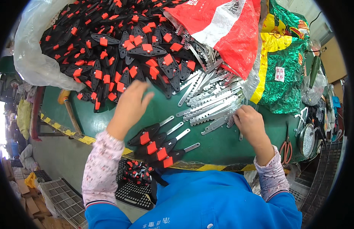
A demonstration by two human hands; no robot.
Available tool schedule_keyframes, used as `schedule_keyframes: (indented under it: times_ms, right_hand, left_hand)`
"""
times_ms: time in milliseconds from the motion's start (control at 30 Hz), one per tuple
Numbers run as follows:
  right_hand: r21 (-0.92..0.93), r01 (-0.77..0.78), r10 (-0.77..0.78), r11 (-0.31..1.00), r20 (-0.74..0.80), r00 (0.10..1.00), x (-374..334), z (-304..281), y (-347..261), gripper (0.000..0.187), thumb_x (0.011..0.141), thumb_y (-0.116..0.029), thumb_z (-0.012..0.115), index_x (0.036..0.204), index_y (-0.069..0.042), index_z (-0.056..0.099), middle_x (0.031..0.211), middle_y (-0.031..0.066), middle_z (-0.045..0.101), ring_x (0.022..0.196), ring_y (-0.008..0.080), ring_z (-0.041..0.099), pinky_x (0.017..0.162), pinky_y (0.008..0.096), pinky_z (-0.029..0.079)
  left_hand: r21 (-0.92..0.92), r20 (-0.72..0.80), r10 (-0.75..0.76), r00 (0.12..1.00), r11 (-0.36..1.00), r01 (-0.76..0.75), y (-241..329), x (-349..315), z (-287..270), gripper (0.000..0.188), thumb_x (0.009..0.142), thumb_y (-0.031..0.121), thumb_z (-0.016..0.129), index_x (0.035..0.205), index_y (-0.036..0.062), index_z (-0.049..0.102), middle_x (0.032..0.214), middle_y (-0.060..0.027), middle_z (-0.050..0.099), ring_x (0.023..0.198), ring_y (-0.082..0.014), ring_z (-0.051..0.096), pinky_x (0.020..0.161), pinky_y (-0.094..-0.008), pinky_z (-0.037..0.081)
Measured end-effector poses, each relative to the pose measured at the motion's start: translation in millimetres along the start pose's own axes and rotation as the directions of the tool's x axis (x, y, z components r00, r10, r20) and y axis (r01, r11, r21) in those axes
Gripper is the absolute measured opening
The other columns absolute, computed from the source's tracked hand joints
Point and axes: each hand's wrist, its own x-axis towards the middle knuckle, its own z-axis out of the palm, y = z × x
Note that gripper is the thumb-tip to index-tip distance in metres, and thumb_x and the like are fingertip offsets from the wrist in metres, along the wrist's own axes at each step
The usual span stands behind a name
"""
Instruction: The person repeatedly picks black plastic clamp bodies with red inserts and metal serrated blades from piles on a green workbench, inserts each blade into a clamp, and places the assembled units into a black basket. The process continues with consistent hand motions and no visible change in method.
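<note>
My left hand (132, 102) reaches over the lower edge of a heap of black plastic parts with red blocks (147, 47). Its thumb stands apart from the fingers, and nothing shows in its grasp. At the right end of a pile of silvery toothed metal strips (215, 105), my right hand (250, 123) is closed, its fingertips pinched on a strip. Between my hands, near the table's front edge, lie several black parts with red blocks (161, 154), side by side, each with a metal strip (182, 133) sticking out toward the upper right.
The green table (96, 118) has a yellow-black striped front edge. A hammer (72, 114) lies at left, beside a clear plastic bag (32, 57). Red (230, 42) and green (280, 72) sacks stand behind the strips. Pliers (286, 149) and a round metal dish (307, 139) sit right.
</note>
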Motion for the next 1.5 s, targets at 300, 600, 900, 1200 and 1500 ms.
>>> schedule_keyframes:
  times_ms: [300,600,900,1200,1500]
  right_hand:
    - [0.029,-0.056,0.054,0.998,0.055,0.997,-17.5,-23.4,5.9,0.032,0.075,-0.013,0.086,0.102,-0.008,0.068,0.093,0.0080,0.060,0.091,0.0294,0.062,0.080,0.0412,0.053]
    - [0.455,0.098,-0.085,0.885,-0.049,0.995,4.3,-20.6,-28.6,0.016,0.089,-0.007,0.076,0.104,-0.006,0.071,0.090,0.0106,0.067,0.081,0.0319,0.067,0.072,0.0420,0.054]
    - [0.847,-0.162,-0.038,0.506,0.210,0.977,28.5,-15.2,-111.1,0.014,0.098,-0.012,0.072,0.108,-0.001,0.073,0.094,0.0173,0.073,0.079,0.0369,0.070,0.069,0.0420,0.055]
    - [0.736,0.034,-0.083,0.676,0.030,0.996,28.1,-6.7,-112.4,0.014,0.097,-0.014,0.075,0.105,-0.003,0.075,0.088,0.0155,0.072,0.076,0.0343,0.071,0.067,0.0408,0.055]
    - [0.664,0.083,-0.201,0.743,0.104,0.974,30.1,-12.6,-107.8,0.015,0.097,-0.023,0.072,0.103,-0.009,0.074,0.091,0.0093,0.073,0.083,0.0331,0.072,0.069,0.0450,0.058]
  left_hand:
    - [0.523,0.010,0.242,0.970,0.825,-0.211,-26.9,56.0,23.8,0.064,0.075,0.007,0.083,0.134,0.0029,0.058,0.120,-0.0104,0.061,0.108,-0.0307,0.060,0.093,-0.0427,0.052]
    - [0.368,0.082,0.392,0.916,0.842,-0.393,-12.1,-10.9,11.7,0.040,0.073,0.005,0.077,0.112,0.0038,0.065,0.104,-0.0090,0.062,0.096,-0.0291,0.061,0.086,-0.0420,0.051]
    - [0.130,-0.055,0.292,0.955,0.950,-0.283,14.7,-72.1,4.8,0.051,0.063,-0.001,0.082,0.101,0.0047,0.049,0.102,-0.0145,0.060,0.081,-0.0371,0.062,0.071,-0.0461,0.052]
    - [0.070,0.089,0.244,0.966,0.966,-0.250,38.7,-79.3,-21.2,0.074,0.075,0.008,0.085,0.143,0.0071,0.057,0.114,-0.0165,0.063,0.100,-0.0371,0.064,0.085,-0.0438,0.054]
    - [-0.015,0.297,0.285,0.911,0.956,-0.294,39.5,-85.7,-40.8,0.070,0.075,0.016,0.089,0.139,0.0069,0.063,0.130,-0.0124,0.068,0.107,-0.0327,0.068,0.090,-0.0419,0.058]
